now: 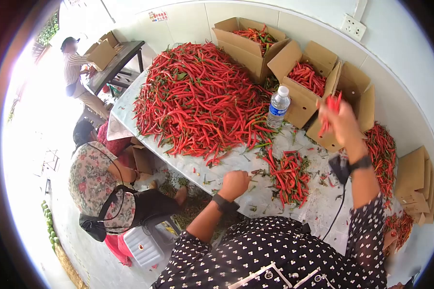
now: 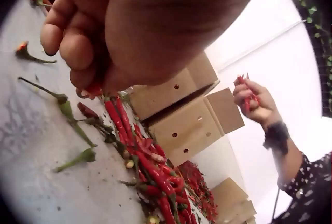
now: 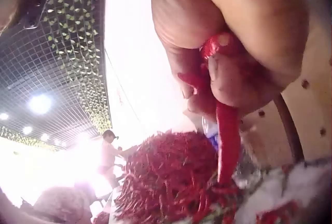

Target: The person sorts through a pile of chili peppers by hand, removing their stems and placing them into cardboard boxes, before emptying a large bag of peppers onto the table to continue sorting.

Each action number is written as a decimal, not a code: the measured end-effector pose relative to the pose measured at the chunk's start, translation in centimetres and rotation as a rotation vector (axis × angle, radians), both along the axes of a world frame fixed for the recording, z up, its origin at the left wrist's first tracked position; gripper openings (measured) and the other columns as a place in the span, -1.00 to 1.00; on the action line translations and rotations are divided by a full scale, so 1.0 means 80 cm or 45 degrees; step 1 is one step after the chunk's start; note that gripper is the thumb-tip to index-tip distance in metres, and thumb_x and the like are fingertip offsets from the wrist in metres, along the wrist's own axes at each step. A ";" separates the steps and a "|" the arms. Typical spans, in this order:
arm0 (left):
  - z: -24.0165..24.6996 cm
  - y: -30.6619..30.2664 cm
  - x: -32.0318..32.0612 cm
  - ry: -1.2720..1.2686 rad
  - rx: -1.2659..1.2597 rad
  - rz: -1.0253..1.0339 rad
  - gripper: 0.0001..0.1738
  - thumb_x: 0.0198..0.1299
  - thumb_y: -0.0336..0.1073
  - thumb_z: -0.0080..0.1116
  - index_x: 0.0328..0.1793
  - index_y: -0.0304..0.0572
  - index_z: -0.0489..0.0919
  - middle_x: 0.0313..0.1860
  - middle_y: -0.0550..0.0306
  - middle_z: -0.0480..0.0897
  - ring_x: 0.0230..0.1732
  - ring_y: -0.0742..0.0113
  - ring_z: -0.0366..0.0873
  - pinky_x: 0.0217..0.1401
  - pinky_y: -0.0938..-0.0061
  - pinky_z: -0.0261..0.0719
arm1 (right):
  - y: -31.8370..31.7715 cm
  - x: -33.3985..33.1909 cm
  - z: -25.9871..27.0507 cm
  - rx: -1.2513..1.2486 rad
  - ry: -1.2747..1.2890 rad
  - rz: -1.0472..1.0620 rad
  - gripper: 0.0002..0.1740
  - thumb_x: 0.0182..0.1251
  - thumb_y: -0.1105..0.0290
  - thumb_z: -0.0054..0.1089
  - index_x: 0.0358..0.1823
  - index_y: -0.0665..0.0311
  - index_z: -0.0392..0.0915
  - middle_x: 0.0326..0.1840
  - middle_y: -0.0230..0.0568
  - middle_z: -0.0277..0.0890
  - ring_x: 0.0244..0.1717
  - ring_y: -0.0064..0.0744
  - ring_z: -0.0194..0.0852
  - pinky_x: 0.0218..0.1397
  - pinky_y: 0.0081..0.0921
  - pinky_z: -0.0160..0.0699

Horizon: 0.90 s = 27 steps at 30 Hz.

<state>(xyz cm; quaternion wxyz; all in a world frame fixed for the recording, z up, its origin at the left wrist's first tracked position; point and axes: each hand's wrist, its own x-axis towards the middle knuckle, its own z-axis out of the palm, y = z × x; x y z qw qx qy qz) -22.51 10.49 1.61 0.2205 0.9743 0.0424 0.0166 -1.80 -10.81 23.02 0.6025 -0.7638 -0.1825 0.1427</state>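
Note:
My right hand (image 1: 340,123) is raised in front of the cardboard boxes and grips a small bunch of red chili peppers (image 3: 228,141), their ends poking out of the fist. Over the near table edge, my left hand (image 1: 236,185) has its fingers curled. In the left wrist view, a bit of red chili pepper (image 2: 93,90) shows at the curled fingertips, mostly hidden by the hand. Right of that hand lies a small spread of red chilies (image 1: 291,178) with green stems. A large heap of red chilies (image 1: 193,101) covers the table's far left part.
An open box of chilies (image 1: 306,103) stands behind a water bottle (image 1: 278,107); another filled box (image 1: 243,53) is farther back. More chilies (image 1: 381,154) lie at the right. Loose stems (image 2: 75,160) litter the table. A seated person (image 1: 101,178) is at the left, another person (image 1: 77,67) beyond.

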 end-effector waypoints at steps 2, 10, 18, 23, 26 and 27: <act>0.000 -0.003 -0.009 0.079 -0.079 0.032 -0.68 0.11 -0.15 -0.03 -0.51 -0.23 0.53 -0.54 -0.14 0.56 -0.46 -0.11 0.52 -0.38 0.08 0.46 | 0.026 0.069 0.031 0.058 -0.158 -0.007 -0.73 0.15 0.24 0.21 -0.27 0.31 0.48 -0.48 -0.40 0.45 -0.53 -0.67 0.36 -0.52 -0.67 0.32; -0.046 0.018 -0.029 0.023 -0.092 0.129 -0.72 0.10 -0.19 -0.06 -0.51 -0.20 0.53 -0.52 -0.10 0.57 -0.48 -0.06 0.54 -0.42 0.12 0.48 | 0.048 0.041 0.030 0.111 -0.375 -0.055 -0.59 0.18 0.32 0.17 -0.02 0.44 0.41 -0.20 -0.29 0.49 -0.12 -0.60 0.43 -0.04 -0.59 0.39; 0.044 0.102 -0.007 -0.209 0.276 0.673 -0.72 0.10 -0.08 0.08 -0.22 -0.11 0.48 -0.31 -0.04 0.54 -0.34 -0.06 0.55 -0.37 0.15 0.50 | -0.117 -0.117 -0.166 -0.466 0.311 0.117 -0.72 0.13 0.41 0.17 -0.15 0.39 0.49 -0.36 -0.24 0.56 -0.35 -0.53 0.51 -0.27 -0.51 0.49; 0.032 0.050 0.037 -0.346 0.017 0.126 -0.66 -0.04 -0.25 0.22 -0.10 -0.17 0.52 -0.22 -0.03 0.53 -0.22 -0.05 0.52 -0.22 0.21 0.50 | -0.157 -0.157 -0.266 -0.651 0.157 0.026 -0.60 -0.01 0.30 0.27 -0.13 0.34 0.51 -0.35 -0.11 0.56 -0.35 -0.33 0.55 -0.26 -0.45 0.50; 0.016 -0.021 0.067 -0.337 -0.332 -0.212 -0.75 -0.06 -0.33 0.19 -0.20 -0.22 0.54 -0.23 -0.03 0.55 -0.25 -0.02 0.54 -0.22 0.26 0.51 | -0.126 -0.157 -0.256 -0.651 0.042 -0.044 -0.64 -0.05 0.27 0.28 -0.23 0.33 0.53 -0.41 -0.11 0.55 -0.39 -0.27 0.55 -0.29 -0.43 0.49; 0.018 -0.043 0.073 -0.290 -0.326 -0.258 -0.76 -0.05 -0.30 0.20 -0.23 -0.22 0.55 -0.25 -0.04 0.55 -0.27 -0.02 0.54 -0.24 0.25 0.50 | -0.117 -0.154 -0.255 -0.675 0.032 -0.032 -0.64 -0.07 0.25 0.28 -0.26 0.33 0.54 -0.43 -0.10 0.55 -0.41 -0.24 0.55 -0.30 -0.41 0.49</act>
